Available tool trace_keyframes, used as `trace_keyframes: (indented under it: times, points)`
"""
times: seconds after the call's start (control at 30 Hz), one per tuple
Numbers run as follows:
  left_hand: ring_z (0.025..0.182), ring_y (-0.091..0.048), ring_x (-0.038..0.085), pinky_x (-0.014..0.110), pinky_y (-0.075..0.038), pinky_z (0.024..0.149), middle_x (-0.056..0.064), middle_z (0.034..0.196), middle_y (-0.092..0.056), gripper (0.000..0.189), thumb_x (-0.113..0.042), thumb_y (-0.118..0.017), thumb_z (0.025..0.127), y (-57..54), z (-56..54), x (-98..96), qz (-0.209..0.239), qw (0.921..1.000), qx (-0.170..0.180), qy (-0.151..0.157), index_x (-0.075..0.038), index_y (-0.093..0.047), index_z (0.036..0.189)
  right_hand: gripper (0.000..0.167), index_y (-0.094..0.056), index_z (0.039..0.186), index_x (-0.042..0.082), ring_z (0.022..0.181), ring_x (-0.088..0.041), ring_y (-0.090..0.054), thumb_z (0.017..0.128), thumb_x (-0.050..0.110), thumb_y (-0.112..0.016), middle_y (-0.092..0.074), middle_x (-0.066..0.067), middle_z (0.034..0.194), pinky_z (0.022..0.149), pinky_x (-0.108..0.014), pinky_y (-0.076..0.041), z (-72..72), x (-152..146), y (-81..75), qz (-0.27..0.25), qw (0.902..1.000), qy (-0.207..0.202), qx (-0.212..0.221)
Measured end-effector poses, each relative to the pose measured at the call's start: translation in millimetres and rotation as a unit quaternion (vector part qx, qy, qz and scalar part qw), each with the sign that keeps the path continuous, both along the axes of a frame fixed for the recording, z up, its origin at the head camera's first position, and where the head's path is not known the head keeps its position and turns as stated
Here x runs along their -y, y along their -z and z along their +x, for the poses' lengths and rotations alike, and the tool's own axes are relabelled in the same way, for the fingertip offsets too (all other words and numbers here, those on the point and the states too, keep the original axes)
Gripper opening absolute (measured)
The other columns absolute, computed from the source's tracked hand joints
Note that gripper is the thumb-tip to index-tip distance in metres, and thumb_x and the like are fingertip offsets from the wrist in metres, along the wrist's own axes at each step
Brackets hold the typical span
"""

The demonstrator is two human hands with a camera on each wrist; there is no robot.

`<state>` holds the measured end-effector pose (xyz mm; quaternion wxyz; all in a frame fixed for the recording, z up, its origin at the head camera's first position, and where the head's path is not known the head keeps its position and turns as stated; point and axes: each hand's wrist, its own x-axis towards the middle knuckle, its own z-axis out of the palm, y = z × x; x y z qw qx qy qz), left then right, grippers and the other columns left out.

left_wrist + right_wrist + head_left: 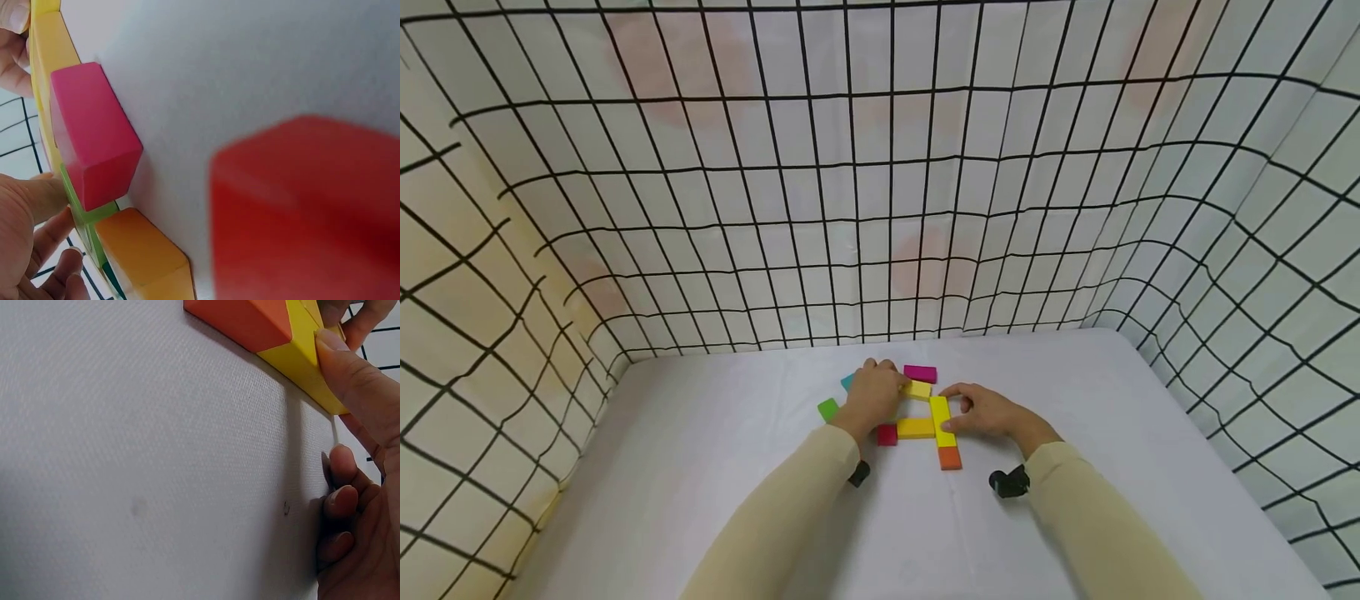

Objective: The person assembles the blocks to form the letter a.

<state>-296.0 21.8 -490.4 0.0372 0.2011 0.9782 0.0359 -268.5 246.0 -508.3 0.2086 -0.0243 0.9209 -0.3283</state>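
Note:
My right hand (992,412) pinches a bright yellow block (941,417), with the thumb on its near side and the index finger by its far end. An orange-red block (950,458) touches that block's near end. My left hand (874,396) has curled fingers, and thumb and index finger grip the left end of a pale yellow block (917,389). Nearer me, a deeper yellow block (915,428) joins a crimson block (887,435). In the left wrist view, the left thumb is beside a green block (94,214); the hand's far side is hidden.
Behind the hands lies a magenta block (920,373), with a blue block (847,382) and a light green one (828,409) left of it. An orange block (147,253) and a blurred red block (306,206) stand near the left wrist. Black wire mesh (891,208) encloses the white table (700,467).

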Motion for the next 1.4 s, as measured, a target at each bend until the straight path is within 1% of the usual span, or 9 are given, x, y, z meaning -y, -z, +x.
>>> trace_keyframes:
  times: [0.27, 0.4, 0.57, 0.73, 1.03, 1.17, 1.33, 1.4]
  points:
    - [0.105, -0.052, 0.022, 0.036, -0.049, 0.099, 0.0, 0.13, -0.068, 0.034, -0.032, -0.067, 0.099, -2.8, -2.7, -1.2, 0.008, 0.9996, 0.023, -0.013, -0.035, -0.069, 0.133, 0.065, -0.058, 0.139, 0.026, 0.094, -0.022, -0.049, 0.082, 0.043, -0.084, -0.051, -0.006, 0.1, 0.075, -0.034, -0.04, 0.2, 2, 0.4, 0.005, 0.9999, 0.009, 0.007]
    - [0.107, -0.051, 0.022, 0.037, -0.049, 0.101, 0.0, 0.132, -0.067, 0.034, -0.032, -0.066, 0.1, -3.5, -4.1, -2.9, 0.01, 0.9993, 0.031, -0.016, -0.034, -0.068, 0.134, 0.064, -0.058, 0.138, 0.026, 0.095, -0.023, -0.049, 0.082, 0.042, -0.084, -0.051, -0.006, 0.1, 0.075, -0.035, -0.04, 0.9, 2, -1.7, 0.007, 0.9999, 0.011, 0.009]
    - [0.108, -0.051, 0.022, 0.037, -0.049, 0.102, -0.001, 0.131, -0.067, 0.034, -0.032, -0.065, 0.1, -6.1, -4.1, -2.2, 0.003, 0.9993, 0.032, -0.016, -0.035, -0.067, 0.135, 0.065, -0.057, 0.138, 0.025, 0.094, -0.023, -0.049, 0.082, 0.042, -0.084, -0.05, -0.006, 0.1, 0.075, -0.035, -0.039, 1.0, 4, -4.9, 0.014, 0.9998, 0.008, 0.009]
    - [0.105, -0.052, 0.022, 0.035, -0.049, 0.098, 0.0, 0.13, -0.068, 0.035, -0.033, -0.063, 0.101, -6.1, -3.2, -0.8, 0.005, 0.9995, 0.027, -0.012, -0.035, -0.066, 0.136, 0.065, -0.057, 0.139, 0.026, 0.094, -0.022, -0.049, 0.082, 0.043, -0.084, -0.05, -0.006, 0.101, 0.075, -0.035, -0.04, -0.5, 4, -5.1, 0.02, 0.9998, 0.007, 0.007]
    - [0.101, -0.051, 0.021, 0.033, -0.049, 0.092, 0.0, 0.128, -0.069, 0.036, -0.035, -0.064, 0.1, 3.0, 0.3, -2.7, 0.016, 0.9997, 0.017, -0.01, -0.035, -0.066, 0.136, 0.066, -0.057, 0.14, 0.024, 0.095, -0.022, -0.049, 0.082, 0.043, -0.084, -0.05, -0.006, 0.1, 0.077, -0.035, -0.04, 1.6, 1, -2.1, 0.013, 0.9998, 0.009, 0.008]
    - [0.1, -0.05, 0.021, 0.033, -0.049, 0.092, 0.0, 0.123, -0.07, 0.034, -0.035, -0.063, 0.101, 6.5, 1.4, -4.1, 0.016, 0.9998, 0.001, -0.013, -0.033, -0.068, 0.135, 0.066, -0.057, 0.14, 0.025, 0.096, -0.022, -0.049, 0.082, 0.043, -0.084, -0.051, -0.006, 0.101, 0.077, -0.035, -0.04, 2.0, 1, -1.5, 0.015, 0.9998, 0.008, 0.006]
    - [0.1, -0.05, 0.022, 0.034, -0.048, 0.093, 0.0, 0.12, -0.071, 0.031, -0.034, -0.061, 0.102, 6.1, 2.7, -4.9, 0.015, 0.9996, -0.015, -0.02, -0.033, -0.069, 0.132, 0.066, -0.057, 0.14, 0.025, 0.096, -0.023, -0.049, 0.082, 0.043, -0.084, -0.051, -0.006, 0.101, 0.076, -0.035, -0.041, 2.0, 2, -2.0, 0.012, 0.9999, 0.008, 0.007]
    - [0.098, -0.049, 0.022, 0.034, -0.048, 0.091, 0.0, 0.118, -0.072, 0.031, -0.035, -0.063, 0.101, 5.2, 3.1, -5.1, 0.011, 0.9996, -0.019, -0.02, -0.033, -0.07, 0.132, 0.066, -0.057, 0.14, 0.025, 0.096, -0.023, -0.049, 0.082, 0.043, -0.084, -0.051, -0.006, 0.101, 0.076, -0.035, -0.04, 1.9, 2, -3.0, 0.013, 0.9999, 0.006, 0.007]
